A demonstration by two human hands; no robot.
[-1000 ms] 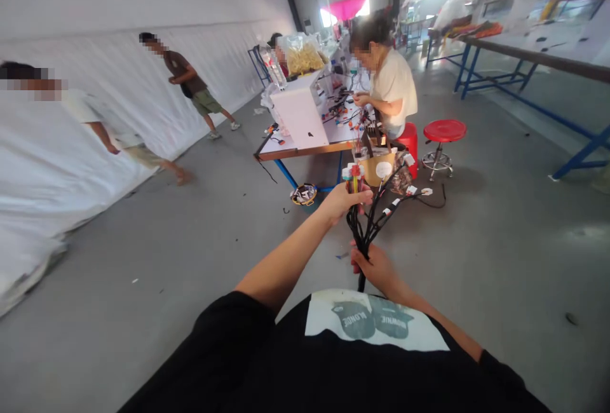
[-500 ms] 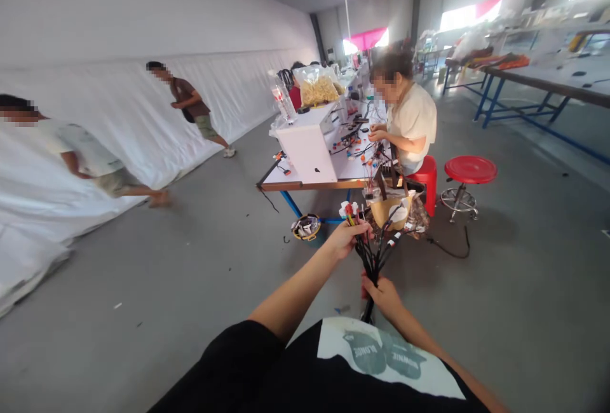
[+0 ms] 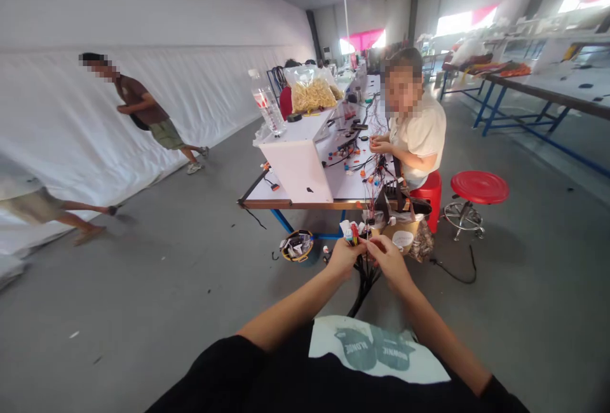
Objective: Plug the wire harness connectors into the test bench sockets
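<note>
A black wiring harness point(image 3: 365, 283) hangs below my two hands, its thick sleeved end reaching back toward my shirt. Near the connector end, my left hand point(image 3: 344, 257) is closed round several of its branches. White and red connectors point(image 3: 350, 230) stick up out of that grip. My right hand point(image 3: 389, 260) is beside the left one, fingers pinched at the upper branches of the same harness. Exactly which wire lies between those fingertips is hidden.
A worktable point(image 3: 309, 205) ahead holds a white box point(image 3: 298, 171), a plastic bottle point(image 3: 267, 105) and loose wiring. A co-worker point(image 3: 417, 127) sits at its right side. A bin point(image 3: 298, 246), a red stool point(image 3: 479, 187) and a floor cable point(image 3: 460, 273) are nearby. People walk at left.
My right hand has moved up from the harness's thick lower part to the branches beside my left hand. The walkers have shifted left in view, and the seated co-worker's head has lifted.
</note>
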